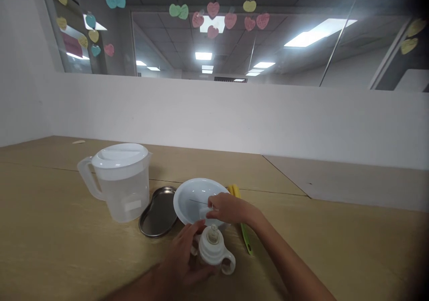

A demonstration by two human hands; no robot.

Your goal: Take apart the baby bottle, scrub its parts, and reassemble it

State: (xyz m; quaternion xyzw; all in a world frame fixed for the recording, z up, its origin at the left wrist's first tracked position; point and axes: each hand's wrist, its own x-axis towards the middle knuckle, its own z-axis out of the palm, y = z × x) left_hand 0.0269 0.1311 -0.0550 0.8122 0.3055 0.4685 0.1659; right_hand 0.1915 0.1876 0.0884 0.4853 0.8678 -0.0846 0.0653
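Note:
A small white baby bottle (213, 251) with side handles and a teat stands on the wooden table near the front edge. My left hand (182, 260) is wrapped round its left side, fingers closed on it. Just above and behind the bottle, my right hand (228, 208) pinches a small clear cap (205, 212) over the rim of a white bowl (194, 198).
A clear plastic jug (119, 180) with a white lid and water in it stands at the left. A kidney-shaped metal tray (157, 212) lies between jug and bowl. A yellow-and-green brush (244, 236) lies to the right of the bowl. A white partition wall (234, 118) runs behind the table.

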